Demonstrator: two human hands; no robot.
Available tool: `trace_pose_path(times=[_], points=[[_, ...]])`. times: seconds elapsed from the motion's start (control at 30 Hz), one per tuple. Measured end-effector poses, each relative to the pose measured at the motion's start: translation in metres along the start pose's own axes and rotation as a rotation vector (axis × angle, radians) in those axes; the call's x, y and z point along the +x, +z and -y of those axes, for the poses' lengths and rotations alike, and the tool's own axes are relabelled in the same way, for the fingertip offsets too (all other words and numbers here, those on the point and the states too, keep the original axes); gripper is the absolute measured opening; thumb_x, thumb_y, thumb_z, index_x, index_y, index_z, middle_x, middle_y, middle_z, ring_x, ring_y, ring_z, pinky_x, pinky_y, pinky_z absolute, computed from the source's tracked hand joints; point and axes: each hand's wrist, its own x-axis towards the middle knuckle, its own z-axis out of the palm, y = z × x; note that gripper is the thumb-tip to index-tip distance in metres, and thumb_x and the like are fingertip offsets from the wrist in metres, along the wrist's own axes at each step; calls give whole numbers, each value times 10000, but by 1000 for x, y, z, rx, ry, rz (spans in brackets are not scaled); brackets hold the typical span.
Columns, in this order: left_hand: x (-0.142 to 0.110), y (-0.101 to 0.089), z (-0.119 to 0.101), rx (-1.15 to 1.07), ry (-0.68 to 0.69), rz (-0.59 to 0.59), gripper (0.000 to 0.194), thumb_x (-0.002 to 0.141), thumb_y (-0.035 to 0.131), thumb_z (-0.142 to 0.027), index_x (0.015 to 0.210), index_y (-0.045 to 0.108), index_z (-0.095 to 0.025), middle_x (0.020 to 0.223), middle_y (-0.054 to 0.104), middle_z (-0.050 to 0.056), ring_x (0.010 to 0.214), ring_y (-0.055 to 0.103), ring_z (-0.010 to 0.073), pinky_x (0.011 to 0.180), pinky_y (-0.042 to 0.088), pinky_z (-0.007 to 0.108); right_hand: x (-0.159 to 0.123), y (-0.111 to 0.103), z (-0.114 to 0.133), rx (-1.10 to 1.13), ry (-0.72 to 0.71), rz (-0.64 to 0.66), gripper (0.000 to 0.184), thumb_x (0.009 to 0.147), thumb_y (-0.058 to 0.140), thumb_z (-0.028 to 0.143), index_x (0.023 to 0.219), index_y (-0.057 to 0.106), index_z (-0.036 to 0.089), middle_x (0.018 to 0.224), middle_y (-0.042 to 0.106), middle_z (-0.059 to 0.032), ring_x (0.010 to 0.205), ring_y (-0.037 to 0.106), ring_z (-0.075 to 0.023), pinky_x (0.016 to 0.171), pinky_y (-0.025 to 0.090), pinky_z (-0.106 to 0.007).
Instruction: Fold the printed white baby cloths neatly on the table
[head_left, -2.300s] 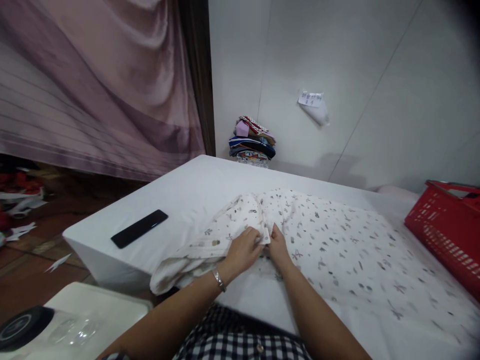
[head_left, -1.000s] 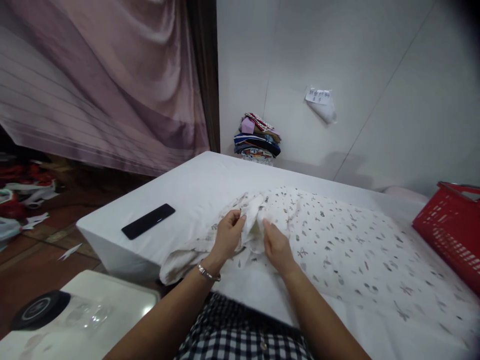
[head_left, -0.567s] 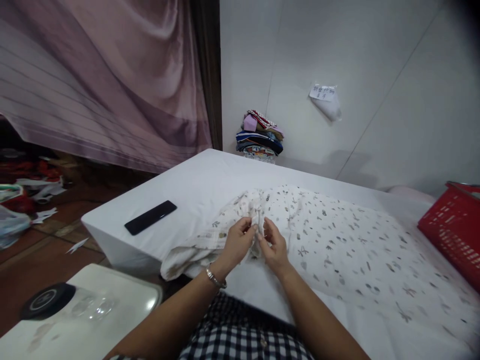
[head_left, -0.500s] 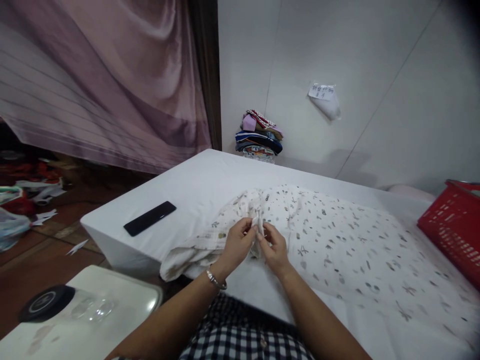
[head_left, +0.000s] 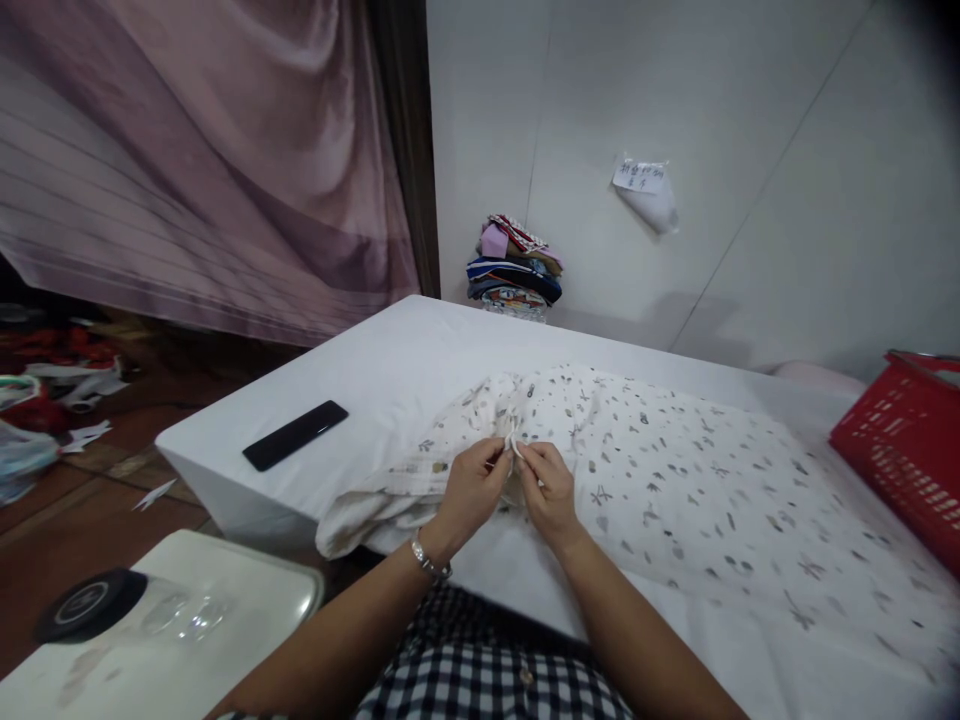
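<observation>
A white cloth printed with small grey and brown shapes (head_left: 667, 480) lies across the table, spread flat to the right and bunched at its near left end. My left hand (head_left: 474, 487), with a silver bracelet at the wrist, pinches a gathered bit of its edge between thumb and fingers. Right beside it, my right hand (head_left: 549, 490) pinches the same bit of white fabric from the other side. The fingertips of both hands nearly meet over the cloth. What kind of article the cloth is, I cannot tell.
On the white-covered table (head_left: 390, 350) lies a black phone (head_left: 295, 435). A red plastic basket (head_left: 900, 450) stands at the right, folded clothes (head_left: 514, 265) are stacked at the back. A clear jar with a black lid (head_left: 91, 605) lies on a white stool (head_left: 247, 570) at the near left.
Both hands stay at the same spot on the cloth. The right fingers have closed in on the gathered edge, and a small fold of white fabric now stands up between the fingertips.
</observation>
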Motion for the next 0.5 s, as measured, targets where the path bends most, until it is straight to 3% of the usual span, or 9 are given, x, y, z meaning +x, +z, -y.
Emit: trace_pose_path(times=[0.2, 0.3, 0.37, 0.5], points=[[0, -4, -7, 68, 25, 20, 225, 870, 453, -274, 696, 564, -184, 663, 545, -12, 639, 482, 120, 623, 371, 236, -1, 0, -1, -19, -33, 49, 394, 910, 450, 159, 1275, 567, 253, 976, 597, -88, 899, 591, -189, 753, 528, -342], [0, -6, -11, 92, 26, 37, 225, 866, 458, -296, 691, 547, -188, 672, 542, -10, 645, 483, 123, 627, 370, 238, -1, -3, 1, 14, -13, 99, 413, 896, 461, 181, 1297, 541, 241, 1010, 589, -104, 865, 591, -194, 677, 538, -324], [0, -6, -12, 95, 12, 36, 231, 861, 479, -328, 686, 538, -190, 659, 529, -18, 632, 476, 118, 610, 362, 232, -1, -4, 3, 51, 16, 140, 386, 883, 473, 215, 1258, 565, 226, 1012, 583, -111, 823, 586, -194, 627, 536, -313], [1, -9, -9, 130, -8, 18, 264, 861, 500, -370, 670, 523, -188, 636, 504, -33, 608, 459, 106, 591, 336, 230, 0, -3, 4, 144, 82, 193, 295, 892, 446, 256, 1110, 641, 211, 938, 593, -93, 821, 586, -197, 695, 540, -337]])
